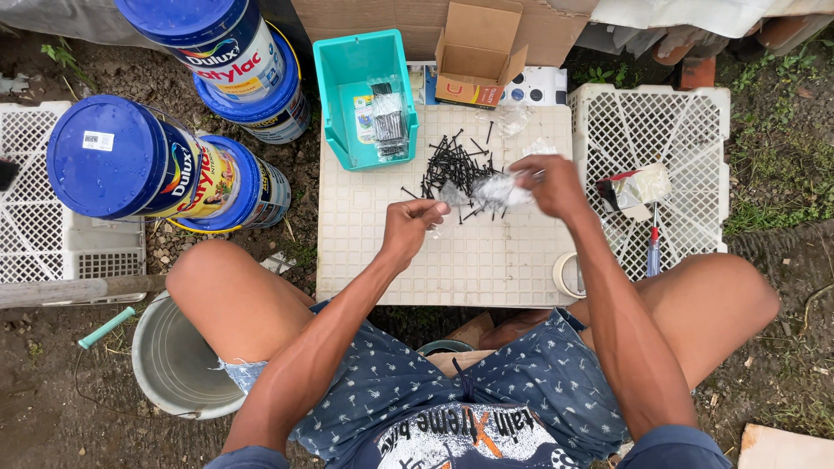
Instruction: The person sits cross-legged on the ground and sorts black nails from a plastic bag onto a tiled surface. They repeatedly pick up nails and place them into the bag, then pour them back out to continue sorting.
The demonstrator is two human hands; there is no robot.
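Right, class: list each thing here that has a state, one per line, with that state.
Cardboard box: flaps open.
Teal bin: open, packets inside.
Black screws: loose pile on the white crate.
Clear bag: held in the right hand.
Left hand: closed loosely.
Paint buckets: lids on.

We see an improvised outdoor work spot, a backyard or the edge of a building site rather than a fitted workshop. The bare brown dirt ground (782, 260) shows tufts of green weeds (773, 130). An upturned cream plastic crate serves as the counter (486, 260), with white lattice plastic crates (686, 122) beside it. Blue-lidded plastic paint buckets (113, 156) lie stacked on the soil, and a grey metal pail (174, 365) stands near them. A loose pile of black screws (456, 169), a teal plastic parts bin (347, 69) and a small open cardboard box (478, 52) point to hardware sorting done in the open air.
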